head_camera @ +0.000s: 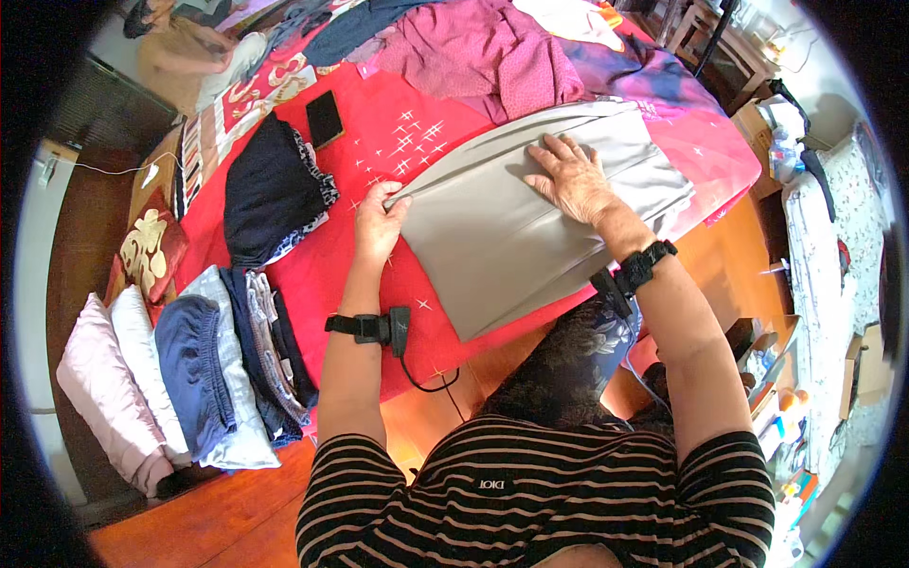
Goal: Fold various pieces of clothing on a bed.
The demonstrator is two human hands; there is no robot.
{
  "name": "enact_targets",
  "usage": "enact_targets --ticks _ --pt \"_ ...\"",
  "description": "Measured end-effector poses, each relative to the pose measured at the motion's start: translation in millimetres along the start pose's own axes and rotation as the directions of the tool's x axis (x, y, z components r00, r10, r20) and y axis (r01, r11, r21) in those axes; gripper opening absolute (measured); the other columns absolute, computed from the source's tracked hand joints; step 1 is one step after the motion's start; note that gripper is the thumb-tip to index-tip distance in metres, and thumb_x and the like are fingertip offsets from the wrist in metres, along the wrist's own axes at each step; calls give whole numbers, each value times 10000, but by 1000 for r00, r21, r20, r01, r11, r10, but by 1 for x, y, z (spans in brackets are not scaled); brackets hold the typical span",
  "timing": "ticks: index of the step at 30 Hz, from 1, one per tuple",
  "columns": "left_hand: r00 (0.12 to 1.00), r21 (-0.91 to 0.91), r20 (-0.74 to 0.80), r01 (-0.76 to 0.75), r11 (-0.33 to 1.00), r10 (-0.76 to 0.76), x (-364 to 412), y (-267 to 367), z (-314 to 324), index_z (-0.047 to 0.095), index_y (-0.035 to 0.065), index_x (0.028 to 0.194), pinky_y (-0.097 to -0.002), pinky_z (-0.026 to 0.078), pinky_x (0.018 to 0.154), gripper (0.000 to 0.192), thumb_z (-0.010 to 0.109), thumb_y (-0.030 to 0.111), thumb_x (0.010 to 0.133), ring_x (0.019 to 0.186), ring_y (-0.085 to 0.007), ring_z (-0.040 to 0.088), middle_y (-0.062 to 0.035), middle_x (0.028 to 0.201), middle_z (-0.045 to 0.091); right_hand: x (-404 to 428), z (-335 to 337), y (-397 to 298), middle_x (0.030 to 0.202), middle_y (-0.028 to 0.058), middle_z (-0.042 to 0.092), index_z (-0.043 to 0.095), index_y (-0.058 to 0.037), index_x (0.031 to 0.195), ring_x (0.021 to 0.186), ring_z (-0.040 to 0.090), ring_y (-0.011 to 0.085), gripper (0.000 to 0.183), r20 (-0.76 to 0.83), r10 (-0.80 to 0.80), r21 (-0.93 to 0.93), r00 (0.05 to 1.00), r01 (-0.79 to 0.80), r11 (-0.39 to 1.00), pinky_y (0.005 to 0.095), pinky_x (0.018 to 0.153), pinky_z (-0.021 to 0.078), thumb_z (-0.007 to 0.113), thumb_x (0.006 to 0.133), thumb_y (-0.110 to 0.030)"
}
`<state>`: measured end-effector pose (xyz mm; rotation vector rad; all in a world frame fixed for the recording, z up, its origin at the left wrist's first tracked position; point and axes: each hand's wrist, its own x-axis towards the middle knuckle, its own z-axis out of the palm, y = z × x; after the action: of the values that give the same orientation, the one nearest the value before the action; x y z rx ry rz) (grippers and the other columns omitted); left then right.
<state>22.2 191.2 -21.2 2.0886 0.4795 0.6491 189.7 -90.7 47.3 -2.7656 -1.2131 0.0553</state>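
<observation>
A light grey garment, probably folded trousers, lies spread across the red bedspread in front of me. My left hand pinches its upper left edge between thumb and fingers. Palm down on the upper middle of the cloth rests my right hand, fingers apart and gripping nothing. The cloth's far right end reaches close to the bed's edge and shows several layers.
Folded dark clothing and a dark phone lie left of the garment. Folded clothes and pillows line the bed's left side. A maroon cloth is heaped beyond. Another person sits at the far left.
</observation>
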Motion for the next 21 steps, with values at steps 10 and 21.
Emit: enact_targets --ticks 10,21 --pt "998 -46 50 -45 998 47 -7 -7 -2 602 -17 1075 -279 491 780 254 655 25 831 871 -141 615 -96 973 669 19 24 12 1506 93 270 349 -212 1424 1404 202 338 602 -15 -30 -65 999 29 997 601 1092 201 454 916 -518" --pt "996 281 82 -63 958 41 4 10 -5 629 5 1055 -319 495 788 277 693 111 808 923 -211 638 -152 989 671 16 22 12 1489 121 280 315 -207 1435 1401 210 337 674 -207 -12 26 978 18 1000 637 1059 222 599 856 -401"
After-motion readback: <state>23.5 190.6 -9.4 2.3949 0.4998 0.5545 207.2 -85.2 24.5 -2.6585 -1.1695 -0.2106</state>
